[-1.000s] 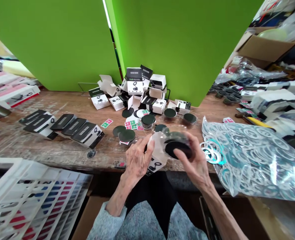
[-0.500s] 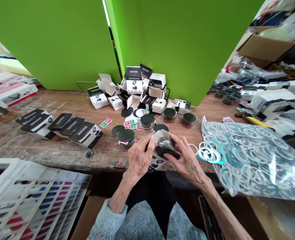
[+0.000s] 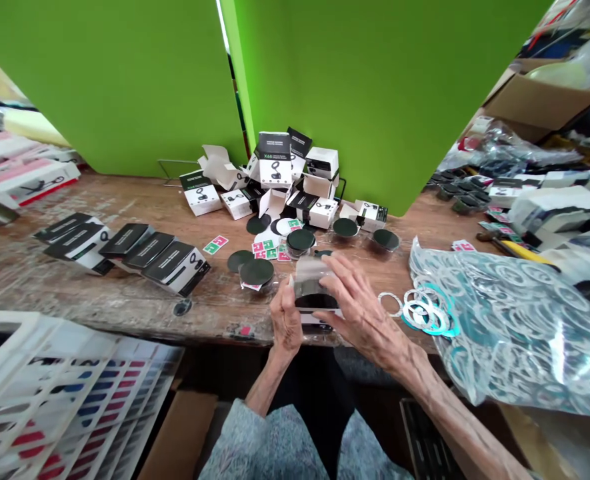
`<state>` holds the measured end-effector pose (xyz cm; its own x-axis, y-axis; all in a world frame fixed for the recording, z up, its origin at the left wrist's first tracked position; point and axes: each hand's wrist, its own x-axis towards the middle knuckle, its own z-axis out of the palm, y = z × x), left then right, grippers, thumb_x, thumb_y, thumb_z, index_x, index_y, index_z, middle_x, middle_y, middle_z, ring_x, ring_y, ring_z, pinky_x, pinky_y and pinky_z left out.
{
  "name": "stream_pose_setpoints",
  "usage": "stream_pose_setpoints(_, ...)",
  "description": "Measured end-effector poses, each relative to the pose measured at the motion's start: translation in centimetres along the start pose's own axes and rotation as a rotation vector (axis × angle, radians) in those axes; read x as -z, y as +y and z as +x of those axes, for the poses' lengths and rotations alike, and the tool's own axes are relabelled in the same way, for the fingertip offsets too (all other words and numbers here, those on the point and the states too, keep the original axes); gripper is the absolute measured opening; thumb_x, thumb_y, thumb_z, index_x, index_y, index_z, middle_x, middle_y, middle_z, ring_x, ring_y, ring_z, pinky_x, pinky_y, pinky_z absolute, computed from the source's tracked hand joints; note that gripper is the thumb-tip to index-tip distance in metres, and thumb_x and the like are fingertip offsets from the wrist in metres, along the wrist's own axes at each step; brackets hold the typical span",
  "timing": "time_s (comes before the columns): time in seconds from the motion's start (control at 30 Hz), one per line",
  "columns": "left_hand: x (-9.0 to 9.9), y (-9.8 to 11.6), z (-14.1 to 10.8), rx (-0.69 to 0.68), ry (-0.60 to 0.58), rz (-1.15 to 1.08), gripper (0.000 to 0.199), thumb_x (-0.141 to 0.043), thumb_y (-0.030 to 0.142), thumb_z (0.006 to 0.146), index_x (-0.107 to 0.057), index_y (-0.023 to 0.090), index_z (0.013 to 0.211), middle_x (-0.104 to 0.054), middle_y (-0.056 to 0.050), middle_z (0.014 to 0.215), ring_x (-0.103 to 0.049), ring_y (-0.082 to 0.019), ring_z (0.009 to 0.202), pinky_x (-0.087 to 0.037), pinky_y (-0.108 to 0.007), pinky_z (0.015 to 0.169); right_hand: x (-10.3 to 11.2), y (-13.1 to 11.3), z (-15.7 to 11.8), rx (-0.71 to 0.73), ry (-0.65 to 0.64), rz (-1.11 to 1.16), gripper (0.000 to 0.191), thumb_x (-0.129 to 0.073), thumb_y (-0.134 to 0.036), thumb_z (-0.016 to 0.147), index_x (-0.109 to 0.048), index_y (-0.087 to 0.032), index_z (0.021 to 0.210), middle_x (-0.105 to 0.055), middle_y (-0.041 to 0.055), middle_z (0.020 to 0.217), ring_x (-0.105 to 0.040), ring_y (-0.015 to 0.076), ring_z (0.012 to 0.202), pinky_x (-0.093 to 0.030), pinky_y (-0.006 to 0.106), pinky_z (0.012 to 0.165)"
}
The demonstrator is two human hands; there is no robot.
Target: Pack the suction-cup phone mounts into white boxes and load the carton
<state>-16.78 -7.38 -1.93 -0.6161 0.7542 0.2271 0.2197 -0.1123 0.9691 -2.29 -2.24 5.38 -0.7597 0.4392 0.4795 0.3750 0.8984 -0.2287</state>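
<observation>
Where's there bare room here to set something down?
Bare bench lies between the left boxes and the green panel, and between those boxes and the dark discs, in front of the leftmost stickers. It's crowded around the box pile, by the left hand and right hand, and where the bag of rings lies.

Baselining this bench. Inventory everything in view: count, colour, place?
Table: one, brown, centre
Panels: two, green, behind
Piled boxes: several, black-white, table back
Closed boxes: at least five, black-white, table left
Discs: several, dark, table centre
Cards: several, red/green, near discs
Ring bag: one, clear, table right
Loose rings: several, white, beside bag
Rack: one, white, lower left
Carton: one, brown, upper right
Pink-white boxes: several, far left
Held box: one, black-white, front centre
Held disc: one, black, against box
Left hand: one, on held box
Right hand: one, on held disc
</observation>
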Motion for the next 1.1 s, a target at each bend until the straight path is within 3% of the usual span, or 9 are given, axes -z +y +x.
stream_pose_setpoints(0.1, 0.5, -0.4, -0.4, 0.040, 0.006, -0.027, 0.056, -0.024, 0.051, 0.095, -0.059, 0.013, 0.115, -0.063, -0.011, 0.118, -0.058, -0.022, 0.109, -0.046, -0.033, 0.095, -1.2, -0.9, -1.4, 0.069, 0.084, -0.138, 0.029, -0.050, -0.011, 0.091, -0.051, -0.019, 0.118, -0.042, 0.0153, 0.145, -0.024, 0.0314, 0.143, -0.019, 0.069, 0.112)
stream_pose_setpoints(0.27, 1.3, -0.3, -1.3, 0.073, -0.106, -0.009, 0.052, -0.025, 0.051, 0.094, -0.055, 0.016, 0.119, -0.062, -0.010, 0.118, -0.060, -0.021, 0.102, -0.050, -0.033, 0.089, -2.4, -2.2, -3.4, 0.051, 0.036, -0.197, 0.044, -0.054, -0.013, 0.089, -0.048, -0.021, 0.132, -0.039, 0.0154, 0.148, -0.017, 0.0362, 0.144, -0.020, 0.072, 0.109)
stream_pose_setpoints(0.43, 2.1, -1.9, -2.8, -0.237, -0.042, 0.019, 0.053, -0.047, 0.043, 0.091, -0.032, 0.020, 0.137, -0.048, -0.015, 0.130, -0.051, -0.024, 0.120, -0.043, -0.041, 0.103, -2.9, -2.5, -4.6, 0.012, 0.114, -0.015, 0.049, -0.050, -0.013, 0.091, -0.042, -0.026, 0.137, -0.029, 0.0120, 0.153, -0.016, 0.0356, 0.145, -0.021, 0.069, 0.111)
stream_pose_setpoints(0.57, 2.7, -2.5, -3.3, -0.537, -0.051, 0.213, 0.043, -0.055, 0.026, 0.090, -0.042, 0.024, 0.131, -0.046, -0.012, 0.130, -0.047, -0.024, 0.123, -0.042, -0.045, 0.104, -4.1, -1.9, -5.1, -0.421, 0.310, 0.449, 0.045, -0.037, -0.017, 0.097, -0.031, -0.027, 0.141, -0.038, 0.0113, 0.146, -0.040, 0.0238, 0.135, -0.039, 0.051, 0.109)
stream_pose_setpoints(0.67, 3.1, -1.9, -3.0, -0.556, -0.109, 0.238, 0.028, -0.049, 0.021, 0.093, -0.054, 0.024, 0.120, -0.044, -0.010, 0.130, -0.048, -0.022, 0.122, -0.045, -0.041, 0.101, -5.2, -1.7, -4.4, -0.644, 0.196, 0.795, 0.034, -0.039, -0.030, 0.099, -0.039, -0.024, 0.133, -0.054, 0.0098, 0.132, -0.054, 0.0197, 0.122, -0.045, 0.042, 0.104)
stream_pose_setpoints(0.77, 3.8, -0.5, -2.1, -0.351, -0.175, 0.135, 0.032, -0.051, 0.021, 0.091, -0.051, 0.024, 0.123, -0.049, -0.009, 0.120, -0.053, -0.020, 0.113, -0.046, -0.039, 0.098, -5.3, -1.4, -3.7, -0.602, 0.146, 0.921, 0.037, -0.040, -0.030, 0.098, -0.036, -0.025, 0.134, -0.053, 0.0088, 0.133, -0.055, 0.0186, 0.119, -0.046, 0.039, 0.102)
stream_pose_setpoints(0.83, 4.5, 0.5, -1.4, -0.215, -0.262, 0.049, 0.042, -0.054, 0.021, 0.088, -0.044, 0.024, 0.129, -0.052, -0.008, 0.115, -0.055, -0.019, 0.107, -0.047, -0.038, 0.096, -4.9, -1.3, -3.9, -0.514, 0.160, 0.840, 0.038, -0.040, -0.027, 0.097, -0.036, -0.028, 0.135, -0.052, 0.0078, 0.134, -0.054, 0.0190, 0.121, -0.045, 0.041, 0.103)
stream_pose_setpoints(0.93, 5.9, 1.6, -0.4, -0.245, -0.444, 0.015, 0.039, -0.060, 0.025, 0.084, -0.052, 0.022, 0.122, -0.053, -0.008, 0.113, -0.054, -0.020, 0.107, -0.046, -0.038, 0.097, -4.6, -0.8, -4.9, -0.321, 0.119, 0.561, 0.034, -0.044, -0.026, 0.095, -0.047, -0.029, 0.130, -0.048, 0.0080, 0.139, -0.047, 0.0238, 0.130, -0.041, 0.047, 0.107)
stream_pose_setpoints(1.1, 8.0, 1.8, 0.0, -0.303, -0.613, 0.120, 0.061, -0.074, 0.037, 0.075, -0.052, 0.022, 0.129, -0.046, -0.013, 0.131, -0.046, -0.026, 0.125, -0.038, -0.044, 0.109, -5.4, -0.2, -5.9, -0.164, 0.096, 0.273, 0.051, -0.052, -0.027, 0.094, -0.037, -0.029, 0.143, -0.036, 0.0109, 0.149, -0.040, 0.0297, 0.135, -0.044, 0.051, 0.105)
